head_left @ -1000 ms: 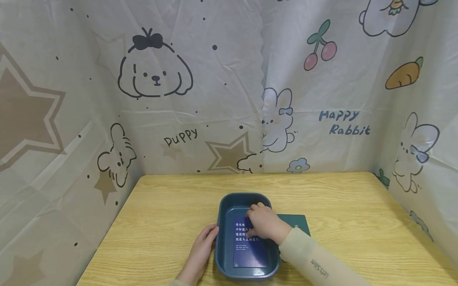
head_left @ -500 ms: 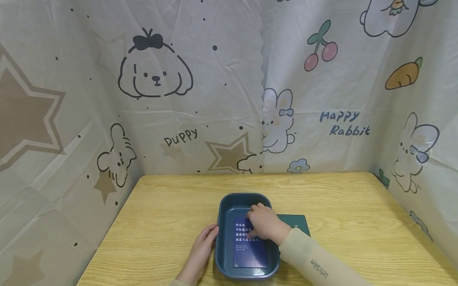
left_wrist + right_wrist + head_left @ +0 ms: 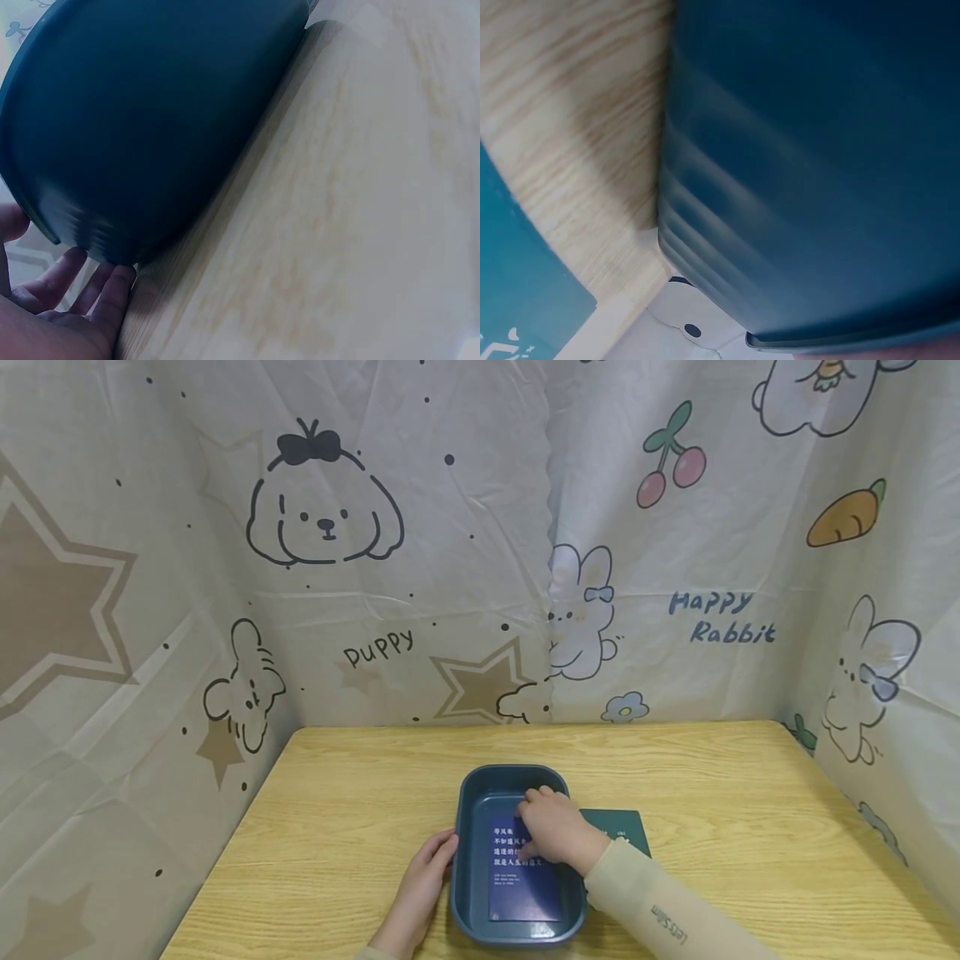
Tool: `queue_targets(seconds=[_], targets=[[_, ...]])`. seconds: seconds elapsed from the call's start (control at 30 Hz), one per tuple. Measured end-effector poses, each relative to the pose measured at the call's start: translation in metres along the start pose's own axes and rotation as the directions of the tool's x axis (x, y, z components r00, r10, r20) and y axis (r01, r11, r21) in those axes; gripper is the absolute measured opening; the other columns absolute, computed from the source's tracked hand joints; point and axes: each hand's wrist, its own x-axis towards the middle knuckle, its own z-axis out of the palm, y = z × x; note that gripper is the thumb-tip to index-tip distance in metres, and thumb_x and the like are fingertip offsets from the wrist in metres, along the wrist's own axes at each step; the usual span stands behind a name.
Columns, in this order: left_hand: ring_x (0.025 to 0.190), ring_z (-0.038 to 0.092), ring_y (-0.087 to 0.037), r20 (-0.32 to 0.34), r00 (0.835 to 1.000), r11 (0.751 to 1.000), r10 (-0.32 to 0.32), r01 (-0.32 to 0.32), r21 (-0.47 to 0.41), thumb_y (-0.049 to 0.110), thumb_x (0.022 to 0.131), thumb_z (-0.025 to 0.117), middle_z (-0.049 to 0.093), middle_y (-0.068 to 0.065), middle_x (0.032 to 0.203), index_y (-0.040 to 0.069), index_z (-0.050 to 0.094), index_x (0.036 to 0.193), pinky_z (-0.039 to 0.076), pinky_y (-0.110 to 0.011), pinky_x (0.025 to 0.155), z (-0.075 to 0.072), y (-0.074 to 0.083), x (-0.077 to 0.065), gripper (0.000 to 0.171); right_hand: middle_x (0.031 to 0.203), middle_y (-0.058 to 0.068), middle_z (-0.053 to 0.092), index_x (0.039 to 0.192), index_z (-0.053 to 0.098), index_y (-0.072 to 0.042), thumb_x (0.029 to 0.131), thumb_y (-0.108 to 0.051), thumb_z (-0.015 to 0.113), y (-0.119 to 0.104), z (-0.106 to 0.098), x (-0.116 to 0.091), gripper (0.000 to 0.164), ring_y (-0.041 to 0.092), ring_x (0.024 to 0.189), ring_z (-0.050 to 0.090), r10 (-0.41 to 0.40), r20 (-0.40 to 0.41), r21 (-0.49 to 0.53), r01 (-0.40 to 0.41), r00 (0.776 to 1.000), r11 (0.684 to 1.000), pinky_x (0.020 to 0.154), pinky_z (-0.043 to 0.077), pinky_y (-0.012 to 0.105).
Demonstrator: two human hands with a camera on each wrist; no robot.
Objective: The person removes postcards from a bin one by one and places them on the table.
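A dark blue-green plastic bin [image 3: 467,893] stands on the table. Inside lies a blue-purple book [image 3: 517,897] with white characters on its cover. My right hand [image 3: 558,828] reaches over the bin's right wall, thumb and fingers spread apart above the book's upper part; some fingers are hidden. My left hand [image 3: 429,864] is at the bin's left side. In the left wrist view its fingertips [image 3: 120,277] touch the outer wall of the bin, low near the table, with the thumb up by the rim. A green book [image 3: 618,828] lies right of the bin, partly behind my right forearm.
The wooden table [image 3: 345,777] runs back to a curtain [image 3: 465,527] printed with cartoons, which also closes both sides. Ridges mark the bin's outer wall [image 3: 780,165] in the right wrist view, and a corner of the green book [image 3: 517,277] is beside it.
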Motion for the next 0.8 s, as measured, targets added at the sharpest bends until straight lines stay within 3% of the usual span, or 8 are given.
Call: queue_targets(seconds=[0.3,0.8], targets=[[0.122,0.047,-0.031,0.007,1.0,1.0,0.006,-0.006,-0.006,0.049,0.095,0.049,0.052,-0.021,0.137,0.001,0.052,0.131,0.04,-0.053,0.105,-0.0004,0.0013,-0.0021,0.06,0.097,0.007,0.065,0.107,0.069,-0.009,0.064,-0.052,0.081,0.0003,0.0004,0.0004,0.062,0.021,0.085,0.051,0.008,-0.003,0.003,-0.008,1.0,1.0,0.077,0.051,0.039],[0.121,0.047,-0.031,0.01,1.0,1.0,0.015,-0.015,-0.012,0.046,0.096,0.048,0.052,-0.022,0.137,0.0,0.052,0.132,0.04,-0.054,0.104,-0.0012,-0.0011,-0.0003,0.058,0.102,0.007,0.067,0.108,0.062,-0.011,0.063,-0.047,0.083,0.0006,0.0015,-0.0007,0.061,0.022,0.092,0.055,0.025,-0.017,0.095,-0.023,1.0,0.995,0.084,0.051,0.043]])
